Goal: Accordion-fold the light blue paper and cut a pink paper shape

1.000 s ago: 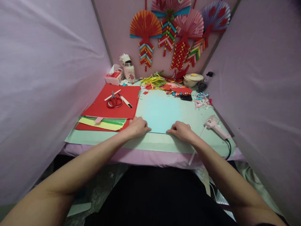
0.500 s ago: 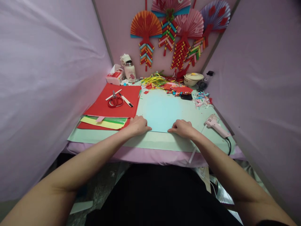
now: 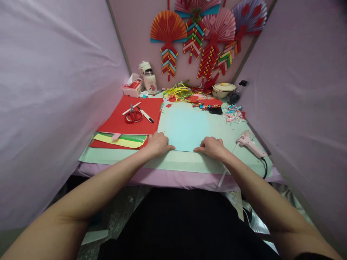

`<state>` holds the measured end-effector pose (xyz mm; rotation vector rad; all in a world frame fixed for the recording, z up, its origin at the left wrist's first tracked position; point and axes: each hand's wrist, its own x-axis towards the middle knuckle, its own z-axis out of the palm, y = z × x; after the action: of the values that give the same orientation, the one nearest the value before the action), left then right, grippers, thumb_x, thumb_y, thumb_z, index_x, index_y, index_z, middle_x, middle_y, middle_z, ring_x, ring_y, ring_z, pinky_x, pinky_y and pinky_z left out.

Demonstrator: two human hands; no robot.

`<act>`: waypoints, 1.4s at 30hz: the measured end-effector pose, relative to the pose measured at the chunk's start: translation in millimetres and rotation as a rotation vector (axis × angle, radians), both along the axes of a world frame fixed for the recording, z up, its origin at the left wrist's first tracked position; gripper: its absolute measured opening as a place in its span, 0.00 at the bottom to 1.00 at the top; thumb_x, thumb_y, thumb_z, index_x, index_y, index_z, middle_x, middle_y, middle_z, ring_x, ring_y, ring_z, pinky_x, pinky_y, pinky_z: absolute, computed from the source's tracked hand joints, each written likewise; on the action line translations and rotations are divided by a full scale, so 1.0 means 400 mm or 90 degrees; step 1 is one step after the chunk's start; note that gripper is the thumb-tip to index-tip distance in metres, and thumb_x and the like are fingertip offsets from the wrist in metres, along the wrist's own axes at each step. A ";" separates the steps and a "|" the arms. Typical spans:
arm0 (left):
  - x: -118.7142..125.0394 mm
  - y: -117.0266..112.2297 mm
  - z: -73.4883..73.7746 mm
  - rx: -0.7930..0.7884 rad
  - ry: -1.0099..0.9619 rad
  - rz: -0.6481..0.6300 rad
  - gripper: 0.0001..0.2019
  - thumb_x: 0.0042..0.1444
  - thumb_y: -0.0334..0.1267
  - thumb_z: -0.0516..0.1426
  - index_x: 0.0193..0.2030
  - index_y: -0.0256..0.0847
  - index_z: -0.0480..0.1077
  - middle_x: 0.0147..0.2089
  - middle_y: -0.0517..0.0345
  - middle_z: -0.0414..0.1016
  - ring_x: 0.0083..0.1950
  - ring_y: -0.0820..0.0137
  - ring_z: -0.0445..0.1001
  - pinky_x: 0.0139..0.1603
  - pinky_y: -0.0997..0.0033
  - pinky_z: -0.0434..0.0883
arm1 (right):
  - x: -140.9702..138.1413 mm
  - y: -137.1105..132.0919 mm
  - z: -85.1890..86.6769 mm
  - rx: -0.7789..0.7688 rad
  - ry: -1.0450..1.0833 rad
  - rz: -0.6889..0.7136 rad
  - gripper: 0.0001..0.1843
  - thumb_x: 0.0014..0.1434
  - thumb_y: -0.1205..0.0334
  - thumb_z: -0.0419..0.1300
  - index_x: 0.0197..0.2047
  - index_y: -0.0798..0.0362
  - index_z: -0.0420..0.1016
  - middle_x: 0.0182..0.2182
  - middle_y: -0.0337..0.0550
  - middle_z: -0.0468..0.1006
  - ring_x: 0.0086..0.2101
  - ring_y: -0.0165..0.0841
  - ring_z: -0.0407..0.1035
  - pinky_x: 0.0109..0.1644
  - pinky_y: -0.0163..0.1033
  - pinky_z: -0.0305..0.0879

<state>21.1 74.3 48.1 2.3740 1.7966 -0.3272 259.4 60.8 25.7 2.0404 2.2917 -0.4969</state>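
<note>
Blue sheet (image 3: 187, 131) — far edge indistinct

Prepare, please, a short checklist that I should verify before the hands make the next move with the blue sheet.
1. Left hand at the near edge of the blue sheet: ok.
2. Right hand at the same edge, farther right: ok.
3. Sheet free of visible folds: ok.
4. Scissors off the sheet: ok, they lie on the red paper.
5. Glue gun apart from the sheet: ok, to its right; whether it is hot: cannot tell.
6. Firmness of both grips: cannot tell, the fingertips are partly hidden.
</note>
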 end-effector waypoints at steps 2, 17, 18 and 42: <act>-0.003 -0.001 0.003 -0.012 -0.002 0.000 0.24 0.59 0.58 0.52 0.43 0.41 0.78 0.52 0.42 0.71 0.55 0.49 0.66 0.51 0.53 0.65 | 0.000 -0.001 0.000 -0.002 0.003 -0.003 0.20 0.55 0.43 0.62 0.25 0.51 0.78 0.28 0.46 0.78 0.35 0.38 0.68 0.41 0.42 0.50; -0.019 0.005 -0.006 -0.021 -0.007 0.004 0.21 0.59 0.54 0.52 0.42 0.41 0.77 0.53 0.42 0.70 0.55 0.50 0.65 0.52 0.51 0.64 | 0.058 -0.018 -0.007 0.016 -0.001 -0.009 0.22 0.56 0.42 0.59 0.24 0.52 0.77 0.30 0.47 0.78 0.35 0.38 0.67 0.40 0.42 0.49; -0.020 0.006 -0.008 -0.017 -0.009 0.003 0.21 0.59 0.55 0.52 0.42 0.41 0.77 0.53 0.42 0.70 0.55 0.50 0.65 0.52 0.52 0.64 | 0.062 -0.018 -0.008 0.015 0.000 -0.010 0.22 0.56 0.42 0.59 0.25 0.52 0.77 0.30 0.47 0.78 0.35 0.38 0.67 0.40 0.42 0.49; -0.023 -0.002 -0.015 0.006 -0.031 0.005 0.19 0.59 0.53 0.53 0.39 0.40 0.76 0.50 0.43 0.70 0.54 0.50 0.65 0.50 0.51 0.64 | 0.083 -0.049 -0.021 0.108 -0.056 -0.024 0.24 0.58 0.40 0.59 0.25 0.53 0.76 0.30 0.47 0.76 0.37 0.40 0.65 0.39 0.42 0.47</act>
<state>11.9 73.5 41.9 2.3586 1.7893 -0.2577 292.7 41.3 17.3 2.1359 2.3210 -0.2162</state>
